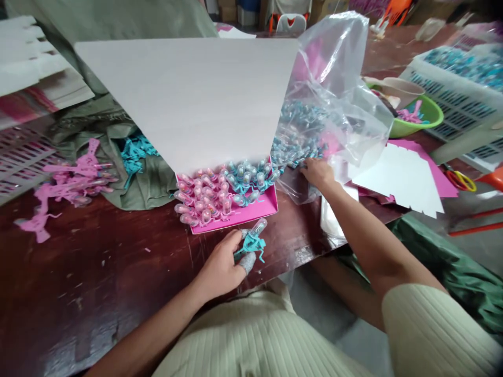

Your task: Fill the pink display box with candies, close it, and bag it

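Note:
My left hand (pixel 226 264) is closed on a teal piece with a clear capsule (pixel 254 240), with grey wraps on the thumb and a finger. The piece is just in front of a pink box (pixel 251 210) with a raised white lid (pixel 196 99). Pink capsule pieces (pixel 204 196) fill the box's left side, and teal ones (pixel 251 175) stand at its back right. My right hand (pixel 319 173) reaches to a clear plastic bag (pixel 346 57) of teal capsule pieces (pixel 298 131). Its fingers curl at the pile; what they hold is hidden.
Loose pink pieces (pixel 74 178) and teal pieces (pixel 137 152) lie on green cloth at left. White card sheets (pixel 404 173), scissors (pixel 459 179), a green bowl (pixel 428 123) and a white basket (pixel 444 99) are at right. Stacked cards (pixel 27 57) stand far left.

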A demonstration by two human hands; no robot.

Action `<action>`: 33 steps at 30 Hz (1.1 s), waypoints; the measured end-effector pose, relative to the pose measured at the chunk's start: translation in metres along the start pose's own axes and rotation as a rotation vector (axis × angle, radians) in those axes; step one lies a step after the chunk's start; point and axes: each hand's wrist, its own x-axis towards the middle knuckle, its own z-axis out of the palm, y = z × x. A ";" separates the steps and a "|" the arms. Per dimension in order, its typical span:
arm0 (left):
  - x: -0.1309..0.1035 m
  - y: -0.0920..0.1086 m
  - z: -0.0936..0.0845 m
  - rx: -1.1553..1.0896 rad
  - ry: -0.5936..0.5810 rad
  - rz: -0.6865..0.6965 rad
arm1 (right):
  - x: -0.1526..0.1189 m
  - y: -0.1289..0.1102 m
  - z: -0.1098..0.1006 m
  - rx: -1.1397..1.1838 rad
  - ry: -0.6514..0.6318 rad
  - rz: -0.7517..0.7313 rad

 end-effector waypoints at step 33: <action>0.008 0.030 -0.004 0.121 0.147 0.106 | -0.182 -0.080 -0.024 0.601 -0.567 -0.318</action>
